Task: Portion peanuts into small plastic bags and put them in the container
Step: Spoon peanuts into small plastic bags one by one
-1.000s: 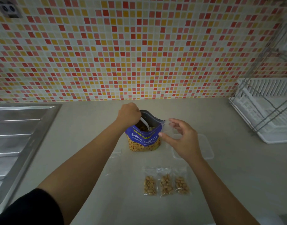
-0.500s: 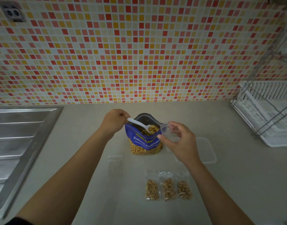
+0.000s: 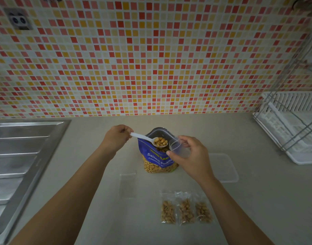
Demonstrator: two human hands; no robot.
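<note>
A blue bag of salted peanuts (image 3: 156, 160) stands open in the middle of the counter. My left hand (image 3: 116, 137) grips a white plastic spoon (image 3: 148, 139) heaped with peanuts, held level over the bag's mouth. My right hand (image 3: 192, 157) pinches a small clear plastic bag (image 3: 177, 147) open, its mouth right beside the spoon's bowl. Three filled small bags (image 3: 186, 211) lie side by side near me. A clear plastic container (image 3: 225, 167) sits to the right, partly behind my right hand.
An empty small bag (image 3: 127, 185) lies flat left of the filled ones. A steel sink drainboard (image 3: 19, 156) runs along the left. A white dish rack (image 3: 293, 128) stands at the right against the mosaic-tiled wall (image 3: 151, 59).
My left hand has drawn the spoon out of the peanut bag, loaded with peanuts, and brought it up to the mouth of the small bag held by my right hand.
</note>
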